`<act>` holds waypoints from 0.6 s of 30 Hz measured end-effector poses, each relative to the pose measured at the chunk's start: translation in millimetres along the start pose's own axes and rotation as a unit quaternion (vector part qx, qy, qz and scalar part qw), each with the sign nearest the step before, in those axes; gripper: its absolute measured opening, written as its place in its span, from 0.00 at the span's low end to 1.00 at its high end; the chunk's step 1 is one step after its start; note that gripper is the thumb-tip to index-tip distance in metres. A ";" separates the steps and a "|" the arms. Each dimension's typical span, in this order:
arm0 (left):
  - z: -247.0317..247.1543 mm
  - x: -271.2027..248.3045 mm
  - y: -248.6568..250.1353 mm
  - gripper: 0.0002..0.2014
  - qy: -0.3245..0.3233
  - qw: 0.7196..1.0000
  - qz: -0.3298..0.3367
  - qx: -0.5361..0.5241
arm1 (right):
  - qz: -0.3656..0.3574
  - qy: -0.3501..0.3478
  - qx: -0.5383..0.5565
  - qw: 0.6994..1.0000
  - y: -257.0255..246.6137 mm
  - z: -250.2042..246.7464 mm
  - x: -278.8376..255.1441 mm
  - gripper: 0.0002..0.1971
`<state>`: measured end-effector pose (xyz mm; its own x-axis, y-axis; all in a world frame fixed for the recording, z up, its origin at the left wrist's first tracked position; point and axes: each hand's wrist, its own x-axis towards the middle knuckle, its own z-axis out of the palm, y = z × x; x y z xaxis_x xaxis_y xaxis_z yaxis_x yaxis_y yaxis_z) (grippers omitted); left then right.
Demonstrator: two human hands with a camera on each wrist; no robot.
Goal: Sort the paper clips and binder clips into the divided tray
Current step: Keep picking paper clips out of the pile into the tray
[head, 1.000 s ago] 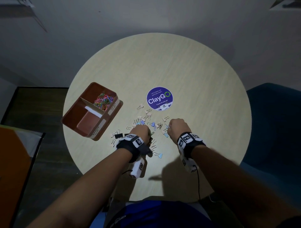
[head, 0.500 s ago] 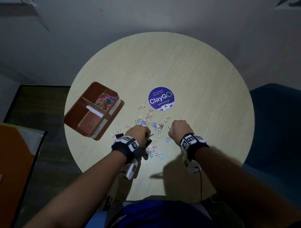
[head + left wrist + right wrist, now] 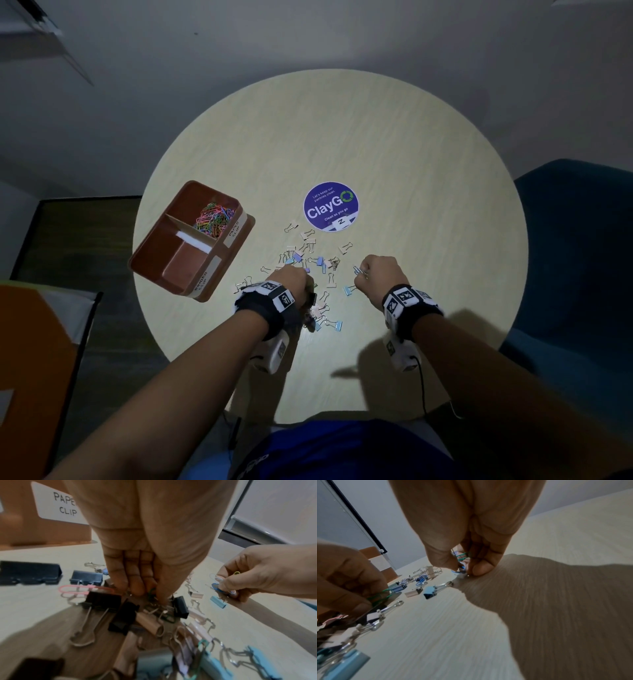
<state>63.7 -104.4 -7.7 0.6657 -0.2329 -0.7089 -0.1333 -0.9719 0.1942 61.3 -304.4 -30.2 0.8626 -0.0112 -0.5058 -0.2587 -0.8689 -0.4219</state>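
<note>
A brown divided tray [image 3: 219,263] stands at the table's left; its far compartment holds colourful paper clips [image 3: 215,219], its near one looks bare. Binder clips [image 3: 310,251] and a few paper clips lie scattered mid-table. My left hand [image 3: 291,279] is curled down over the pile and pinches a green paper clip [image 3: 150,593] among black binder clips [image 3: 102,601]. My right hand [image 3: 376,270], to the right of the pile, pinches several paper clips [image 3: 461,564], blue, white and green ones, with more tucked in its curled fingers.
A round purple ClayGo sticker [image 3: 330,206] lies beyond the pile. A pink paper clip [image 3: 75,588] lies left of my left hand. A blue chair [image 3: 575,274] stands at the right, an orange surface [image 3: 30,359] at the left. The tray label [image 3: 63,503] reads paper clip.
Both hands have drawn slightly nearer to me over the pile. The right hand now shows paper clips sticking out of its pinch.
</note>
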 end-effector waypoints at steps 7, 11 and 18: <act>2.7 -7.8 -5.8 0.06 0.084 0.993 -0.007 -0.079 | 0.017 0.003 0.094 0.995 10.5 -1.4 -5.1 0.04; -2.5 -14.2 -6.0 0.07 0.147 0.975 -0.037 -0.165 | 0.034 0.019 0.148 0.988 13.6 -5.3 -5.7 0.03; -3.4 -15.1 -10.8 0.05 0.167 0.964 -0.042 -0.202 | 0.043 0.028 0.158 0.986 14.0 2.4 -18.5 0.04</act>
<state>57.6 -90.2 3.2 0.8699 -0.0646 -0.4889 0.1830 -0.8783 0.4417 40.6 -315.2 -28.6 0.8519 -0.1124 -0.5115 -0.4464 -0.6664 -0.5972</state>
